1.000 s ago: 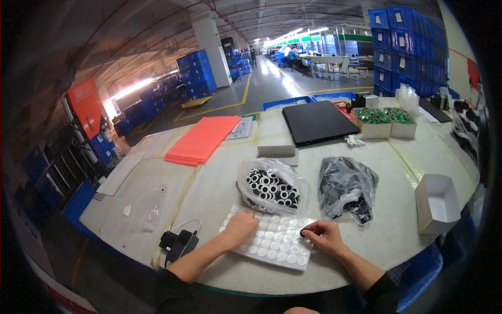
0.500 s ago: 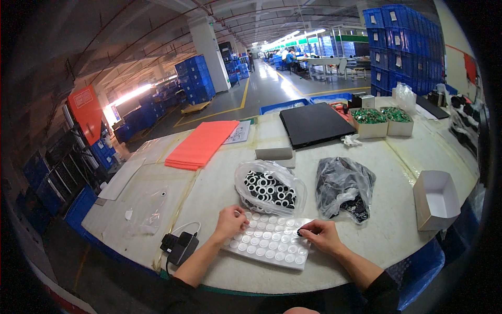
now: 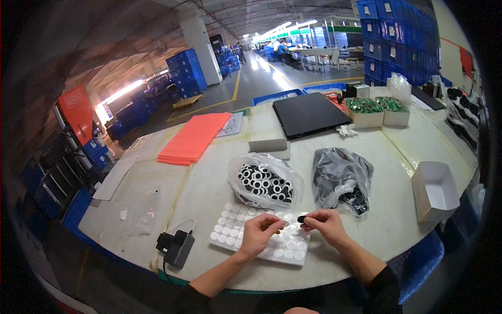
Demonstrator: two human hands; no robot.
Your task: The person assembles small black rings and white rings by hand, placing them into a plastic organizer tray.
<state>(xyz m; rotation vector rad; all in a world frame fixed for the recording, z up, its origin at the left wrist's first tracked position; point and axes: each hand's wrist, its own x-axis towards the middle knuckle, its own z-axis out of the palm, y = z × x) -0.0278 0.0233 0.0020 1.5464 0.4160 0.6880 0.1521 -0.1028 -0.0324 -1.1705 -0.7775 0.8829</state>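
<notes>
A white tray (image 3: 213, 238) with rows of round white discs lies in front of me, partly covered by my hands. Over its middle my left hand (image 3: 257, 234) is closed in a pinch; whatever is at its fingertips is too small to make out. My right hand (image 3: 328, 226) pinches a small black round piece (image 3: 301, 219) above the tray's right side, close to the left fingertips. Just behind the tray sits an open clear bag (image 3: 236, 175) full of black and white rings (image 3: 265, 183). To its right a greyish plastic bag (image 3: 334, 167) holds black parts (image 3: 354, 200).
A black power adapter (image 3: 179, 248) with a cable lies left of the tray. Orange sheets (image 3: 193, 138), a black flat panel (image 3: 312, 115) and boxes of green circuit boards (image 3: 365, 106) stand farther back. An open white box (image 3: 435, 191) is at the right.
My left hand has moved right from the tray's left part to beside my right hand, uncovering discs there. The right hand still pinches the black piece. The whole view has shifted slightly.
</notes>
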